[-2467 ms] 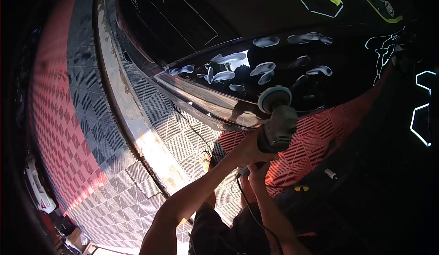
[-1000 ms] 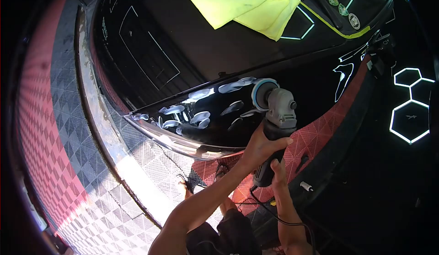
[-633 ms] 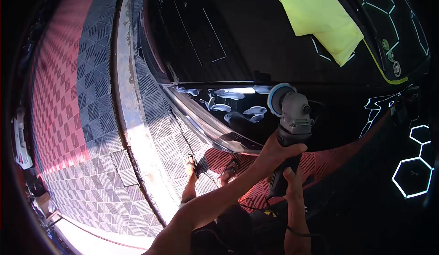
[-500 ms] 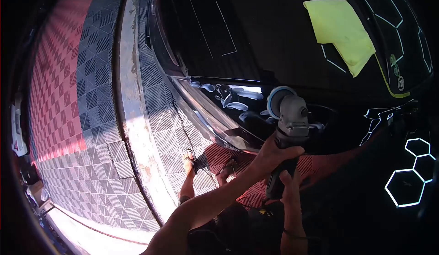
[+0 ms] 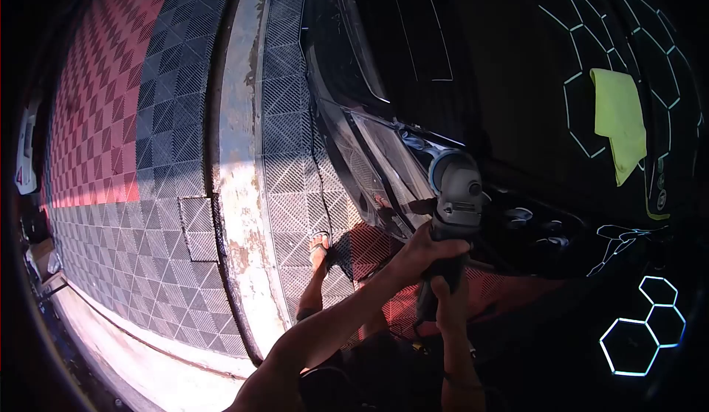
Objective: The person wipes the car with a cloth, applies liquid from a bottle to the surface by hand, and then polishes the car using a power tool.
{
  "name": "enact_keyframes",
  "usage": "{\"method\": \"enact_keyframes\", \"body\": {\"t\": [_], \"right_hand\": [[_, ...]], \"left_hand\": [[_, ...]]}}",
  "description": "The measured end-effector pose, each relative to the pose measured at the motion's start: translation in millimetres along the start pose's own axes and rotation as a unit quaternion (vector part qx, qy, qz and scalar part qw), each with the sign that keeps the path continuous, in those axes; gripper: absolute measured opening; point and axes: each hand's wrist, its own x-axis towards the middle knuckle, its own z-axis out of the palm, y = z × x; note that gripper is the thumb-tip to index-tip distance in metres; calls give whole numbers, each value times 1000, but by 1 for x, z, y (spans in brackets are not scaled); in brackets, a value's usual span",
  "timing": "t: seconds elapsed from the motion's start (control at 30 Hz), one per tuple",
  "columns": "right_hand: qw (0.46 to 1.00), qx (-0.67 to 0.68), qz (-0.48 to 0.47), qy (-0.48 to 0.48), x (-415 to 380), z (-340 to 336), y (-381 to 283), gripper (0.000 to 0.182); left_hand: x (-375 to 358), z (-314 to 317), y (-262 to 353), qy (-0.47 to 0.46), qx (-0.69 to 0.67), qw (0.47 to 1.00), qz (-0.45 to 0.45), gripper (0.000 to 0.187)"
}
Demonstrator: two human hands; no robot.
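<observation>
Both hands hold a grey and black polisher [image 5: 459, 209], its round pad [image 5: 442, 167] standing at the glossy black car panel [image 5: 509, 253]. My left hand [image 5: 427, 255] wraps round the polisher's body just behind its head. Farther back on the handle, my right hand [image 5: 449, 301] is closed around the grip. Pale polish smears [image 5: 519, 216] lie on the panel to the right of the pad, and more whitish residue [image 5: 417, 140] shows at its upper left.
A yellow-green cloth [image 5: 619, 120] rests on the car farther up at the right. Hexagonal lights reflect in the dark paint. On the left, tiled flooring [image 5: 173, 242] in grey and red is crossed by a worn pale strip [image 5: 240, 220]. A foot in a sandal [image 5: 319, 244] stands on the tiles.
The polisher has moved leftward along the panel, over where streaks were, leaving smears visible to its right. The camera view has shifted, so the cloth appears farther right and lower.
</observation>
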Motion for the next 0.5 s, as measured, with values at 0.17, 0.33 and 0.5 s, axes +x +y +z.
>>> {"method": "enact_keyframes", "body": {"t": [0.17, 0.33, 0.5], "right_hand": [[995, -67, -67, 45, 14, 47, -11, 70], [992, -103, -63, 38, 27, 78, -25, 88], [985, -171, -8, 28, 32, 93, -36, 91]], "left_hand": [[-12, -32, 21, -8, -43, 999, 12, 42], [-12, -63, 29, -16, -108, 994, 10, 45], [-5, -92, 15, -56, -197, 979, 16, 54]]}}
